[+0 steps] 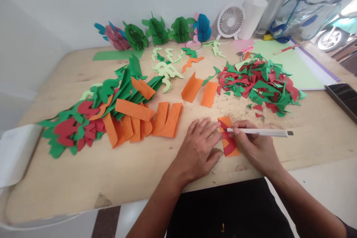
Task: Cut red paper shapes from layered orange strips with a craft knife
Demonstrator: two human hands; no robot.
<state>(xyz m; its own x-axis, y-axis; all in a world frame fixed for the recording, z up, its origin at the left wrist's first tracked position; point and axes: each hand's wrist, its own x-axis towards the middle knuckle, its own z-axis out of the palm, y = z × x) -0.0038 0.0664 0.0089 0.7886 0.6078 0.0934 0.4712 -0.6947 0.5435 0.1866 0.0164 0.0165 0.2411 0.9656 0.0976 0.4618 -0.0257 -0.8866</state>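
In my right hand (255, 147) is a white pen (262, 132), its tip against a red paper cutout (230, 146). That curvy cutout lies on a small piece of orange paper (227, 120) near the table's front edge. My left hand (201, 145) rests flat with its fingers apart, the fingertips touching the left edge of the cutout and the orange paper. Left of it are folded orange papers (171, 121) with curved lines drawn on them. Two more folded orange pieces (209, 94) stand beyond my hands.
Green and red cutouts (65, 128) are heaped at the left. Paper scraps (259, 81) pile up at the right, near a phone (344, 98). Along the wall are honeycomb paper figures (158, 31), a small white fan (231, 21) and a clear bag (304, 18).
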